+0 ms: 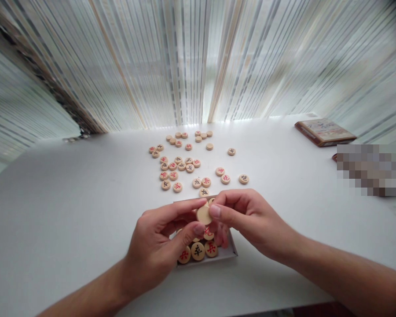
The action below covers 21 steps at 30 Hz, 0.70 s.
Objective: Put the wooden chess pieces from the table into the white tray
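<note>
Both my hands meet over a small white cardboard tray (231,252) near the table's front edge. My left hand (158,244) and my right hand (247,218) pinch the same round wooden chess piece (203,215) between thumbs and fingers, its plain face toward me. Inside the tray lie several wooden discs (197,251) with red or black characters, partly hidden by my hands. Farther back, several more chess pieces (181,165) lie scattered on the white table (69,198).
A flat brown box (324,131) lies at the far right of the table. A blurred patch (372,169) sits just in front of it. Striped curtains hang behind the table's far edge.
</note>
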Tool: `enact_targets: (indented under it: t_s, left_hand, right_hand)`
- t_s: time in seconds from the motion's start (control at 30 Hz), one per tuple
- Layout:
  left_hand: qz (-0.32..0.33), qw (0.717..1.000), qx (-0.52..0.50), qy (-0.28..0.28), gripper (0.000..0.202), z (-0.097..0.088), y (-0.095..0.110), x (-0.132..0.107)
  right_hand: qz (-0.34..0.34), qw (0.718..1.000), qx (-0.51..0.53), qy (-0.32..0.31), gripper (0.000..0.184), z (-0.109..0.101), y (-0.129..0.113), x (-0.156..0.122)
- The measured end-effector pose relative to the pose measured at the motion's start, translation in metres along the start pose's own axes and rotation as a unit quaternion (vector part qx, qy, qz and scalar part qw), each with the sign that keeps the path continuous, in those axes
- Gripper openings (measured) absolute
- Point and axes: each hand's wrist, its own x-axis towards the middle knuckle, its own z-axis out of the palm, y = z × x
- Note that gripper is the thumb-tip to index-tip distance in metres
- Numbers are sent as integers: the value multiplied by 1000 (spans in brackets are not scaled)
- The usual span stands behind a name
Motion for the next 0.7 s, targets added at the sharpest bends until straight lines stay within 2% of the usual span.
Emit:
enact_targets:
  t_s: [0.37,0.5,0.7]
  left_hand:
    - [7,1000,-6,9,25,-1,1,4]
    - [17,1000,22,5,24,-4,-1,2]
    - [67,993,95,-6,31,-4,-1,3]
  right_hand:
    - [12,999,45,-27,24,2,-2,1]
    - [13,998,43,-37,24,1,0,0]
    - [3,999,17,-35,22,2,1,-1]
